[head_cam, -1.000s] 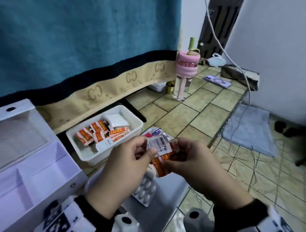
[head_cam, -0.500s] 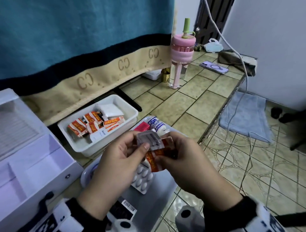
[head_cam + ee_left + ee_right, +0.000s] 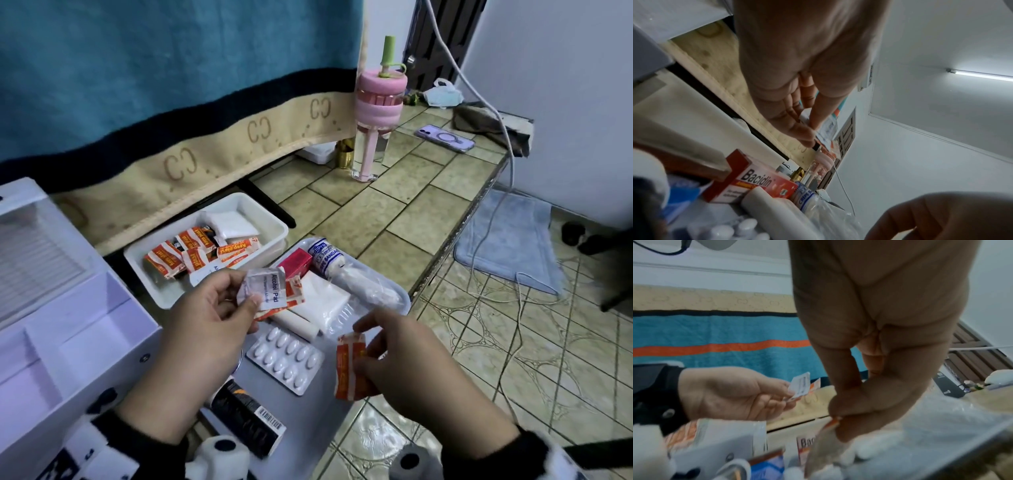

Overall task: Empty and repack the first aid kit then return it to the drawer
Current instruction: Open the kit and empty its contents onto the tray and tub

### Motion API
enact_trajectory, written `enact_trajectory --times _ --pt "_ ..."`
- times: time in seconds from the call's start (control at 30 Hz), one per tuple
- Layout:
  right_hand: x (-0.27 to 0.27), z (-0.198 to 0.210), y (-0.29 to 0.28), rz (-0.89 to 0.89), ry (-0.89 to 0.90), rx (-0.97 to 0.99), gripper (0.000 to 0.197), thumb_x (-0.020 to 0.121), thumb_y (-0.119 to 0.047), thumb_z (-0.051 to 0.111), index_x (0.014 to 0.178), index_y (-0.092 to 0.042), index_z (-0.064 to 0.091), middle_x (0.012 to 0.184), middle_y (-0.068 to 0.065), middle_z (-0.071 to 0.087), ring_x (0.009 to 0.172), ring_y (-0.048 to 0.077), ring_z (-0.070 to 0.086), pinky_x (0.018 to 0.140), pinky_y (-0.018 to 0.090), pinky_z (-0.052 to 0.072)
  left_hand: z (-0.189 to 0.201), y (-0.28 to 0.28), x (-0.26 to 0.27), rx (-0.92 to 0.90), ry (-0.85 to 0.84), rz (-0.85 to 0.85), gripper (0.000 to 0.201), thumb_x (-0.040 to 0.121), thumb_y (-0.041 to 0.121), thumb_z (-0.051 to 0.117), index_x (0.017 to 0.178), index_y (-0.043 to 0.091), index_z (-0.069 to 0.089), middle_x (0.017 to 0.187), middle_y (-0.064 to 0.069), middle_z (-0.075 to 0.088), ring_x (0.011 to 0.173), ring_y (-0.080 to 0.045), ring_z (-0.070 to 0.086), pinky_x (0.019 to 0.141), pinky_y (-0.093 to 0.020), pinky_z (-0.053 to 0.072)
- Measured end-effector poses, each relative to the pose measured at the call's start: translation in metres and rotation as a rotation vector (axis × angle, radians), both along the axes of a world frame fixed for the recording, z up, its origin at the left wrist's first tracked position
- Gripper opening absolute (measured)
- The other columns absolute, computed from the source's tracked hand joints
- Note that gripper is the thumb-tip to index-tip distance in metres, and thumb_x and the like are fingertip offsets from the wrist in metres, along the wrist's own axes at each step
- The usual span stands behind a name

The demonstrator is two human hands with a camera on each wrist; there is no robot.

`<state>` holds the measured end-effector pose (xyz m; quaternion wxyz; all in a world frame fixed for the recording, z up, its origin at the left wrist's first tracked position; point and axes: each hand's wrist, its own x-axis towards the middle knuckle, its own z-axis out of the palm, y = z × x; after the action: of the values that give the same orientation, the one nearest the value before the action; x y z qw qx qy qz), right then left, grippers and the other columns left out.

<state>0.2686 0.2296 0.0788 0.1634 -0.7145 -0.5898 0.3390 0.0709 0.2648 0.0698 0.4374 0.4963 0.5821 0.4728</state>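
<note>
My left hand [image 3: 239, 301] pinches an alcohol pad sachet [image 3: 265, 287] with an orange plaster packet [image 3: 294, 294] behind it, held over the grey tray [image 3: 404, 301]. My right hand [image 3: 363, 353] pinches another orange plaster packet [image 3: 351, 368] lower, to the right. On the tray lie a pill blister [image 3: 286, 359], a red Bacidin box [image 3: 294, 262], a crepe bandage roll [image 3: 325, 255] and white gauze [image 3: 322, 301]. The open white first aid kit box [image 3: 68, 342] stands at left. The left wrist view shows the sachet [image 3: 827, 129] in my fingertips.
A white bin [image 3: 274, 222] behind the tray holds several orange plaster packets and a white pad. A pink bottle [image 3: 376, 109] and a phone [image 3: 445, 137] are on the tiled counter, whose edge [image 3: 462, 219] runs right of the tray. A cable hangs there.
My hands held the sachets together; now they have parted. The right hand has drawn one orange packet down and right, and the left keeps the alcohol pad and another packet.
</note>
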Motion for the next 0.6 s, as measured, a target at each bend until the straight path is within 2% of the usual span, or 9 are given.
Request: enact_trajectory --times 0.07,0.13,0.23,0.3,0.47,0.6 --pt "-0.006 -0.011 0.001 0.008 -0.079 -0.011 0.022 0.084 -0.018 0.054 0.103 -0.028 0.056 0.082 -0.003 0.068 0.071 0.012 0.066 0.063 0.028 0.054 0.000 -0.001 0.001 -0.004 -0.016 -0.011 0.023 0.086 -0.003 0.061 0.083 0.020 0.063 0.074 0.010 0.074 0.070 -0.010 0.070 0.063 -0.021 0.057" --pt "-0.013 -0.020 0.002 0.018 -0.133 -0.010 0.023 0.084 -0.017 0.050 0.105 -0.023 0.057 0.090 0.001 0.068 0.081 0.019 0.065 0.062 0.027 0.049 0.000 -0.004 0.002 -0.012 -0.001 -0.037 0.027 0.086 -0.005 0.060 0.083 0.021 0.062 0.073 0.014 0.073 0.066 -0.004 0.070 0.060 -0.015 0.056" --pt "-0.023 -0.028 0.004 0.030 -0.183 0.011 0.020 0.082 -0.017 0.051 0.100 -0.019 0.060 0.093 0.004 0.067 0.089 0.023 0.063 0.063 0.024 0.043 -0.003 -0.008 -0.002 -0.011 0.084 -0.066 0.028 0.085 -0.004 0.062 0.085 0.024 0.062 0.080 0.017 0.073 0.074 -0.003 0.071 0.069 -0.021 0.058" --pt "-0.028 -0.030 0.004 0.008 -0.176 0.017 0.018 0.081 -0.019 0.054 0.097 -0.017 0.063 0.095 0.004 0.068 0.093 0.024 0.063 0.068 0.026 0.047 -0.004 -0.010 -0.006 -0.004 0.139 -0.073 0.027 0.084 0.000 0.064 0.086 0.027 0.063 0.084 0.018 0.073 0.076 -0.003 0.071 0.071 -0.022 0.056" --pt "-0.041 -0.040 0.007 -0.061 -0.075 0.022 0.015 0.076 -0.016 0.057 0.087 -0.013 0.066 0.083 0.004 0.071 0.085 0.020 0.065 0.066 0.025 0.048 -0.004 -0.011 -0.011 0.006 0.214 -0.051 0.028 0.082 0.004 0.069 0.080 0.031 0.063 0.081 0.019 0.070 0.077 -0.009 0.068 0.071 -0.021 0.049" --pt "-0.046 -0.044 0.005 -0.067 -0.038 0.004 0.015 0.076 -0.020 0.059 0.090 -0.021 0.064 0.087 -0.002 0.070 0.086 0.014 0.065 0.057 0.020 0.043 -0.001 -0.011 -0.015 -0.009 0.234 -0.049 0.025 0.083 0.003 0.068 0.082 0.028 0.064 0.081 0.017 0.072 0.072 -0.002 0.068 0.072 -0.022 0.052"
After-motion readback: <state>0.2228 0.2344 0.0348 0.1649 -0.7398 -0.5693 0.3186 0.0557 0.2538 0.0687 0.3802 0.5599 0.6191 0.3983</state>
